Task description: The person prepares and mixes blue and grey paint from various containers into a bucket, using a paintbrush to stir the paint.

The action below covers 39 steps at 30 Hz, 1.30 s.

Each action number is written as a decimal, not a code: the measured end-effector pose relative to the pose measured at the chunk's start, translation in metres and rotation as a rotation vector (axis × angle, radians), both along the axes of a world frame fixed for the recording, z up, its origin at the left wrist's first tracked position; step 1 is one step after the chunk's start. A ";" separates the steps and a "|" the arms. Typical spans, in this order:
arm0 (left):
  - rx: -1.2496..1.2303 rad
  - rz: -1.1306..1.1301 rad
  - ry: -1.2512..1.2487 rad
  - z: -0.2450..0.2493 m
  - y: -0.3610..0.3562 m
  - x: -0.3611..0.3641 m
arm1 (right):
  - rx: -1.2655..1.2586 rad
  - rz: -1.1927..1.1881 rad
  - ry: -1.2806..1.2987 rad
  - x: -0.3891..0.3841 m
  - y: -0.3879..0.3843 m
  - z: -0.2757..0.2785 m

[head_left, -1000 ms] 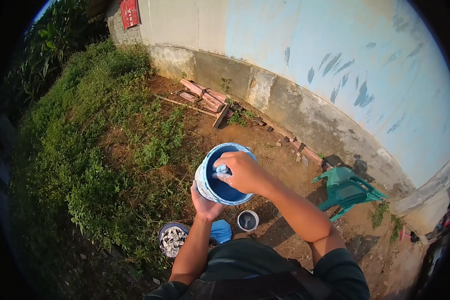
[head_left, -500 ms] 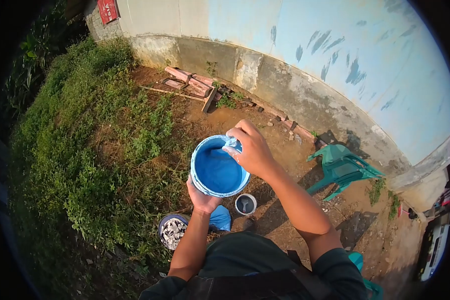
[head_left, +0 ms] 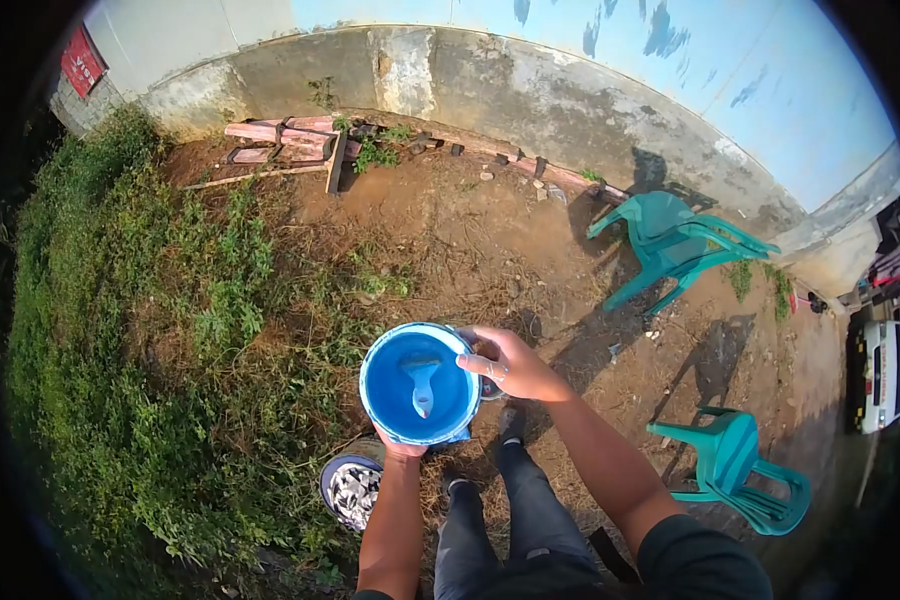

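Note:
A plastic bucket (head_left: 368, 405) of blue paint is held out in front of me, its rim smeared with paint. Inside, a paint-covered brush (head_left: 422, 387) lies in the blue paint with its handle toward me. My left hand (head_left: 402, 445) supports the bucket from its lower left, fingers mostly hidden beneath it. At the right side, my right hand (head_left: 513, 366) grips the rim, its thumb over the edge and its other fingers outside. Paint spots mark the right hand.
A tub (head_left: 353, 492) of white and dark pieces stands at lower left. Green plastic chairs (head_left: 660, 235) stand right, with more stacked chairs (head_left: 735, 455) nearer. Planks (head_left: 285, 140) lie by the patchily painted wall (head_left: 530, 85). Weeds (head_left: 120, 350) cover the left.
My right hand has let go of the brush, which now lies in the bucket, and has taken the right rim. The bucket is lower in view, and the view has shifted right.

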<state>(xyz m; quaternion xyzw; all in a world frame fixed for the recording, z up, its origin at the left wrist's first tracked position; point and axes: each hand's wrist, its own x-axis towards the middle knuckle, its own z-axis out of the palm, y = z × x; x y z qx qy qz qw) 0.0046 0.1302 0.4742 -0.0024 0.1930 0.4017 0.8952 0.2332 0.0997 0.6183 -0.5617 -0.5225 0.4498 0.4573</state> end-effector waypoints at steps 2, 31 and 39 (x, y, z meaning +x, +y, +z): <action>-0.036 -0.034 0.012 -0.038 0.002 0.004 | -0.238 -0.082 0.361 0.006 -0.007 -0.042; -0.278 0.056 0.066 -0.408 -0.054 -0.017 | -0.883 -0.620 -0.245 0.075 -0.103 -0.633; -0.303 0.093 0.057 -0.275 -0.086 -0.002 | -0.692 -0.352 -0.688 0.127 -0.087 -0.426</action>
